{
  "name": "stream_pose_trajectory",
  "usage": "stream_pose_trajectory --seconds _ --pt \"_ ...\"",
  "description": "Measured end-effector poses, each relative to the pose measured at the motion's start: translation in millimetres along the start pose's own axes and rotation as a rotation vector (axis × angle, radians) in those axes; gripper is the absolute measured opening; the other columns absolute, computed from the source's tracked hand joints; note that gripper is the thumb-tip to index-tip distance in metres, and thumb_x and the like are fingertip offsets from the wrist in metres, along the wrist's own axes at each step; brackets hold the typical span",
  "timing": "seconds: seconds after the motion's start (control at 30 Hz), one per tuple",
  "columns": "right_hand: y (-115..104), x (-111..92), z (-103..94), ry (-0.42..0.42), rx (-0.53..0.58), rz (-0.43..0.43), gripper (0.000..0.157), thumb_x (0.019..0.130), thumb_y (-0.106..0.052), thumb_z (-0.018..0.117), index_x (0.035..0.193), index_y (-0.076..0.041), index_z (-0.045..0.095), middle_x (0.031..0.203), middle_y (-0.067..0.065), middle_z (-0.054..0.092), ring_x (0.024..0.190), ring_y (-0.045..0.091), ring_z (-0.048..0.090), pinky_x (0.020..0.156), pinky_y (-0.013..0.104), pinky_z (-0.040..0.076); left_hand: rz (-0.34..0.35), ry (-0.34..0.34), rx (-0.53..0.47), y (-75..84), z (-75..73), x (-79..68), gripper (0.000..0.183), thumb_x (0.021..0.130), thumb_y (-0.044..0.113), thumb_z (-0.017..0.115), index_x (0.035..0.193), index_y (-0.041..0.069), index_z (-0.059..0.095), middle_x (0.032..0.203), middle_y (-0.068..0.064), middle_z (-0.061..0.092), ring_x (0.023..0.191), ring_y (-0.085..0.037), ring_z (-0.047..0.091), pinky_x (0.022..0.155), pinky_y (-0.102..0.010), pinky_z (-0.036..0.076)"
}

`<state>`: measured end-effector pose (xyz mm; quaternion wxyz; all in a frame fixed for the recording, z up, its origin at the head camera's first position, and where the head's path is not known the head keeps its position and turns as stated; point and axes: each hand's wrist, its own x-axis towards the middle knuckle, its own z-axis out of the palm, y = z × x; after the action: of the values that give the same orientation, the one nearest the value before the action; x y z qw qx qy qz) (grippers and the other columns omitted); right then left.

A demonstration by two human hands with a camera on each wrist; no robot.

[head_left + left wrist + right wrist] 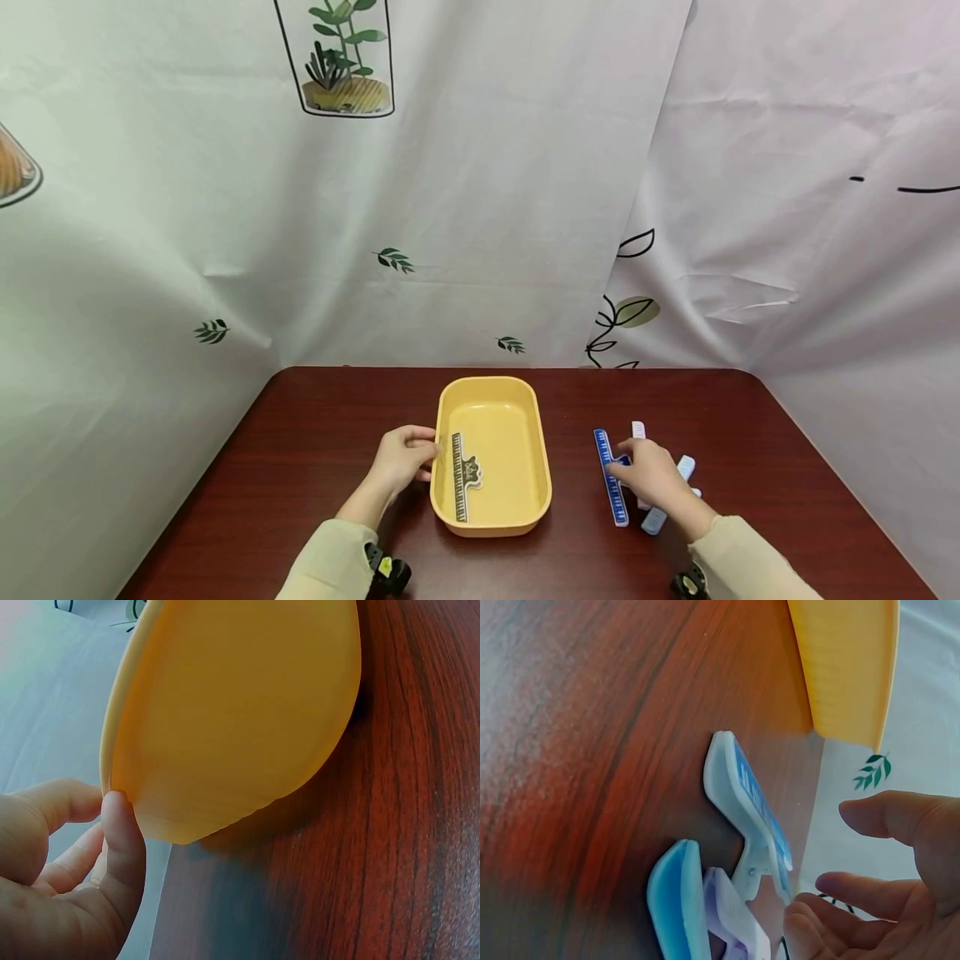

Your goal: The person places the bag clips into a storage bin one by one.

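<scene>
My left hand (401, 458) pinches the left rim of a yellow plastic tray (517, 467); in the left wrist view thumb and index finger meet at the tray's edge. Inside the tray, along its left side, lies a long black-and-cream music clip (459, 479) with a piano-key pattern and a bear-shaped handle. My right hand (652, 477) hovers over a dark blue music clip (612, 483), thumb and fingers spread. The right wrist view shows this blue clip (756, 806) lying on the table, the fingers apart and nothing between them.
Under and beside the right hand lie a pale purple clip (638, 430) and a light blue clip (654, 522), close together. They rest on a dark red wooden table (337, 400). White printed cloth (480, 183) hangs behind the table and along both sides.
</scene>
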<state>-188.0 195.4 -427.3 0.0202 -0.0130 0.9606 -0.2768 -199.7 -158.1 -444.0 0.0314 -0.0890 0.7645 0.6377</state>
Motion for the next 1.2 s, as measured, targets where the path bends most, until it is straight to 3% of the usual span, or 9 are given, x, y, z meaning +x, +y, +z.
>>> stream_pose_trajectory --seconds 0.17,0.43,0.73,1.2 --pt "2.4 0.9 0.6 -0.005 -0.009 0.023 0.041 0.080 -0.016 0.069 0.109 0.012 0.062 0.100 0.024 0.066 0.069 0.017 0.057 0.060 0.032 0.052 -0.001 -0.002 0.003 -0.2 -0.1 0.0 0.031 0.079 0.000 0.064 0.110 -0.007 0.060 0.085 -0.014 0.068 0.063 -0.014 0.063 0.049 -0.028 0.054" --pt "7.2 5.1 6.3 -0.015 -0.095 0.023 0.040 0.080 -0.013 0.067 0.107 0.015 0.060 0.074 0.012 0.061 0.055 0.013 0.052 0.051 0.026 0.045 -0.002 -0.003 0.004 0.5 -0.1 0.3 0.031 0.079 0.000 0.064 0.110 -0.007 0.060 0.085 -0.014 0.068 0.063 -0.013 0.063 0.049 -0.028 0.054" --pt "8.1 7.8 9.2 -0.002 -0.153 -0.006 0.020 0.078 -0.012 0.070 0.083 0.005 0.062 0.066 0.009 0.056 0.057 0.017 0.052 0.050 0.029 0.045 -0.001 -0.002 0.002 0.6 0.1 0.4 0.031 0.080 0.000 0.064 0.110 -0.007 0.060 0.084 -0.013 0.067 0.063 -0.013 0.062 0.049 -0.027 0.054" --pt "3.9 9.7 16.0 0.072 -0.196 -0.022 0.029 0.076 -0.013 0.073 0.094 0.006 0.060 0.086 0.018 0.057 0.072 0.025 0.057 0.064 0.043 0.052 -0.001 0.000 0.006 0.8 1.1 -1.1 0.032 0.080 0.000 0.064 0.111 -0.008 0.059 0.086 -0.015 0.067 0.063 -0.013 0.063 0.049 -0.027 0.054"
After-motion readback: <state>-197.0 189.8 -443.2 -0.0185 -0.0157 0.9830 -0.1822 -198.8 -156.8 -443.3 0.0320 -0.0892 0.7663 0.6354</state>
